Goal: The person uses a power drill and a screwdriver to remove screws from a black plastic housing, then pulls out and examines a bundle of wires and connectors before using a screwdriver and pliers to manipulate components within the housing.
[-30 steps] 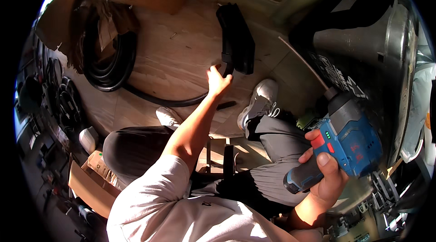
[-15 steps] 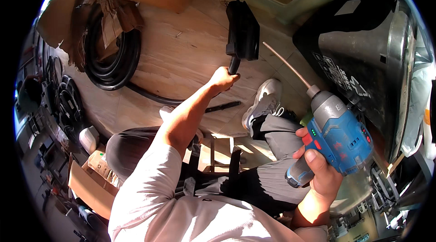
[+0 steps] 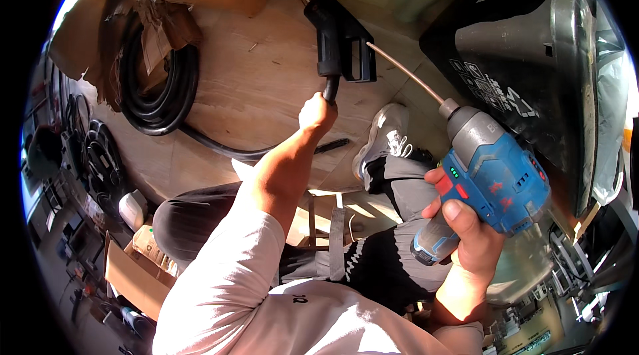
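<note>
Our left hand (image 3: pixel 318 114) is clamped around the thick black cable (image 3: pixel 331 90), its fingers curled together, just on the near side of where the cable enters a black handle (image 3: pixel 328 38). That handle sits in the far middle of the scene, over the floor (image 3: pixel 233 65), with an open loop on its right side. From our left forearm, which hides part of it, the cable runs left into a coil beside torn cardboard (image 3: pixel 155 35).

Our right hand (image 3: pixel 471 232) is wrapped around the grip of a blue power driver (image 3: pixel 502 185), near and to the right, the thumb lying along it and the fingers closed on the other side. The driver's long copper-coloured bit (image 3: pixel 406 74) points far and left. Its tip overlaps the loop's right edge in our view; we cannot tell whether they touch. Just right of the left hand we see a pale shoe (image 3: pixel 388 132), with a black bin (image 3: pixel 512 48) farther right.
</note>
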`<state>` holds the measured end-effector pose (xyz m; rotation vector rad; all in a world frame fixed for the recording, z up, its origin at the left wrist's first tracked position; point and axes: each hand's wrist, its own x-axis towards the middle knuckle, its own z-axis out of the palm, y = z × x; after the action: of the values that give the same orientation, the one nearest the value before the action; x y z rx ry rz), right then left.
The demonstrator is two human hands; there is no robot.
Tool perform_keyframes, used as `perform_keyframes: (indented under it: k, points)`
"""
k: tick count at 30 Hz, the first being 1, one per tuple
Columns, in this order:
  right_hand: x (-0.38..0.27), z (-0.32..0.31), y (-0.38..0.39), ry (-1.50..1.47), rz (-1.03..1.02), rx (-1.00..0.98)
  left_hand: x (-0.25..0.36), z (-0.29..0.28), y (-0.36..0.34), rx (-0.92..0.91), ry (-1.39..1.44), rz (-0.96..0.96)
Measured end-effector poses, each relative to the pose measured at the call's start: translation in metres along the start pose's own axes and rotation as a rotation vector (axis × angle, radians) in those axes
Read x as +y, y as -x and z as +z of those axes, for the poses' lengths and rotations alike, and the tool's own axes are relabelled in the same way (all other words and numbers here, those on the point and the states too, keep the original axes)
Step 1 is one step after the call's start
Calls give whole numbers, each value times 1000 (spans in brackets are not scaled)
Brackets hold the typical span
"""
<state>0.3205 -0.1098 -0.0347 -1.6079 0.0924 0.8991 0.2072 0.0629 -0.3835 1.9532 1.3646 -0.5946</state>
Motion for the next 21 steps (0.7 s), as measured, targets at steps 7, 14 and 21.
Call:
perform_keyframes:
  k: [7, 14, 21]
  points:
    - [2, -16, 1, -54, 29, -21, -24, 19, 8, -30, -25, -88]
    - [-3, -12, -1, -54, 50, 164, 8, -18, 16, 36, -42, -2]
    - [-6, -14, 3, -73, 35, 178, 7, -3, -4, -7, -31, -74]
